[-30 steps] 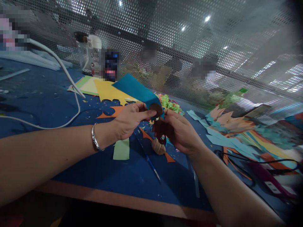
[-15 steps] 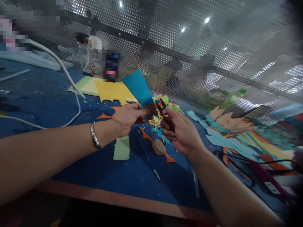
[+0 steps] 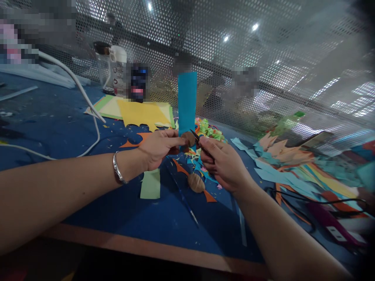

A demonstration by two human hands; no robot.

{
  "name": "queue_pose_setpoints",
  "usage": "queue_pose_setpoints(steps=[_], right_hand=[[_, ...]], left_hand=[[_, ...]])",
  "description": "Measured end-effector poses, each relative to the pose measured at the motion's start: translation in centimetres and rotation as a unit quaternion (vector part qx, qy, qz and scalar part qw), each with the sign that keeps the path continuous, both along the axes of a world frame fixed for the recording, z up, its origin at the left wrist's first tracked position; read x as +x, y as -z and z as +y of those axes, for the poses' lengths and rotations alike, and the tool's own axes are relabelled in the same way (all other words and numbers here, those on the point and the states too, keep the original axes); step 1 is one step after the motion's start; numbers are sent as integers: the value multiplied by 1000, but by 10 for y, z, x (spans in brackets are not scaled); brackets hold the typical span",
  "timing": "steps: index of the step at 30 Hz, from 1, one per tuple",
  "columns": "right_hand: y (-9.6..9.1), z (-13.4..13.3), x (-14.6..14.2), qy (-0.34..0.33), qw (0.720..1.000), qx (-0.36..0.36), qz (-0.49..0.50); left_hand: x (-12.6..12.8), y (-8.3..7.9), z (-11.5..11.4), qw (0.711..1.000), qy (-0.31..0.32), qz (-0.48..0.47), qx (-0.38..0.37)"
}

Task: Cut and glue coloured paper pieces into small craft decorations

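Note:
Between its thumb and fingers, my left hand [image 3: 159, 148] pinches a blue paper strip [image 3: 187, 97] that stands nearly upright. A round brown template [image 3: 188, 139] lies against the strip's lower end, under the same thumb. My right hand [image 3: 219, 160] is wrapped round dark scissors [image 3: 195, 135], whose tips touch or nearly touch the template's right edge; the handles are hidden in the fingers. Below the hands, another oval brown piece [image 3: 196, 183] rests on an orange paper scrap [image 3: 209, 196]. Beside it lies a thin blue brush or pen [image 3: 184, 199].
Yellow paper [image 3: 143, 113] tops a stack at the back, near a phone [image 3: 138, 84] and clear bottles [image 3: 118, 72]. Colourful scraps [image 3: 211, 130] pile behind my hands. Light blue paper pieces [image 3: 281, 175] and a purple power strip [image 3: 331, 224] are at right. A white cable [image 3: 70, 74] runs at left.
The blue strip has turned from leaning left to nearly upright. The scissors' blades have come closer together and now sit at the template's edge.

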State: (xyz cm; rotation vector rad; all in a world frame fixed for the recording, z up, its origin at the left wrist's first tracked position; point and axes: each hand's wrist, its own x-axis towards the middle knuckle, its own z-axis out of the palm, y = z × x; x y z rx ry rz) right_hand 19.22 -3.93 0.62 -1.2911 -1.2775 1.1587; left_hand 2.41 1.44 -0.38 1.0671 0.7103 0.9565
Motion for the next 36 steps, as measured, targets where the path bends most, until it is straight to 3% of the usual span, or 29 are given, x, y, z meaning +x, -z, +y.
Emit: queue_pose_setpoints(steps=[14,36], right_hand=[[0,2,3,-13,1000,18,-2],[-2,4,4,-7,999,20,-44]], left_hand=[[0,3,0,999,38,-22,11],[-3,2,4,997,-34,43,52]])
